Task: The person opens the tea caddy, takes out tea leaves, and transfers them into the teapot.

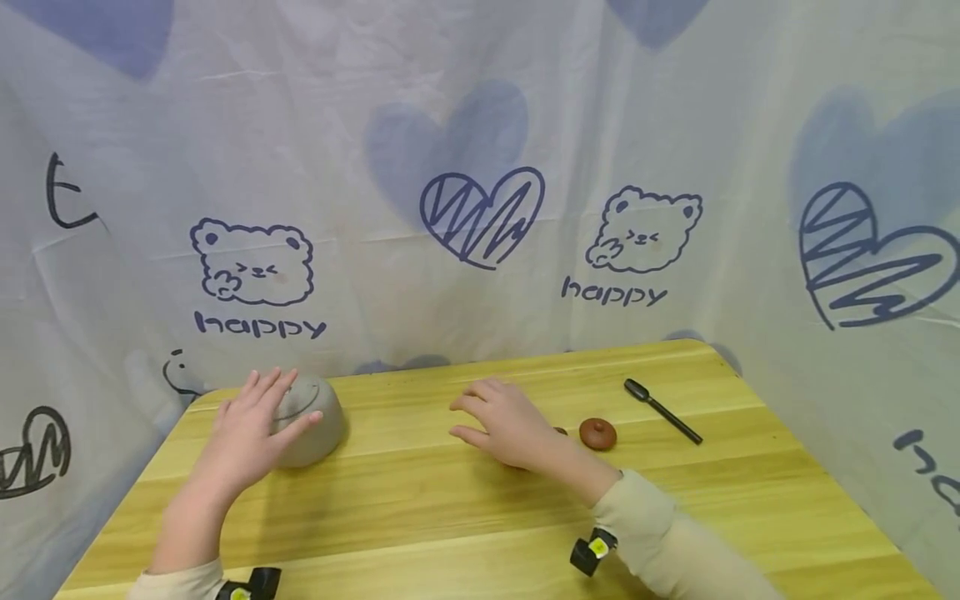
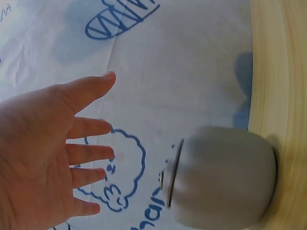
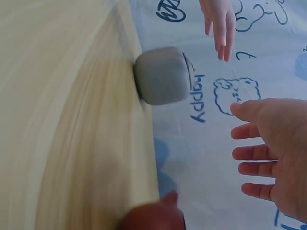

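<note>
A rounded grey jar [image 1: 318, 429] with a lid [image 2: 175, 173] stands at the left of the table. My left hand [image 1: 251, 425] hovers over it, fingers spread and holding nothing; in the left wrist view the jar [image 2: 225, 177] is apart from the fingertips. My right hand [image 1: 510, 421] is raised over the table's middle, fingers loosely bent and empty. Beneath it is a reddish-brown pot with a short spout [image 3: 153, 216], mostly hidden in the head view. A small reddish-brown round lid [image 1: 597, 433] with a knob lies just right of that hand.
A thin black tool [image 1: 663, 411] with a thicker end lies on the right of the wooden table [image 1: 420, 517]. White cloth [image 1: 360, 208] printed with hearts and bears hangs behind the far edge and along both sides.
</note>
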Available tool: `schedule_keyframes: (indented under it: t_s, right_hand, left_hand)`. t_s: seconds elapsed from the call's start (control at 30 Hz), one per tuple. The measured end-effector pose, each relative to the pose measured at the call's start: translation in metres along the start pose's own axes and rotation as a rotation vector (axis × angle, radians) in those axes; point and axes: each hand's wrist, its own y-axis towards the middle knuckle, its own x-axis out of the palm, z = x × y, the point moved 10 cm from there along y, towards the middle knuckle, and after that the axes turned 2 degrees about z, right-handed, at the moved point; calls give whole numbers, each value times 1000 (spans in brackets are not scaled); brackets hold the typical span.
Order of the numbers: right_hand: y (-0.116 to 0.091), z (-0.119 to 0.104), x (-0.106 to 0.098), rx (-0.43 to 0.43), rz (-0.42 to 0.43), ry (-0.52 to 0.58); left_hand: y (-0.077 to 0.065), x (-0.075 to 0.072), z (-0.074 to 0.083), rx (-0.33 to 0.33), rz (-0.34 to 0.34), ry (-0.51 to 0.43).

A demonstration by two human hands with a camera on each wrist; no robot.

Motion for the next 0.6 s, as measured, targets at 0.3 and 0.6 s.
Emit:
schedule_keyframes:
  t_s: [0.3, 0.6]
  right_hand:
    - [22, -27, 29, -27, -36, -4]
    - [47, -42, 51, -10, -42, -1]
  left_hand:
    - [0, -3, -36, -18, 101, 74]
    - [7, -1, -54, 0, 180, 112]
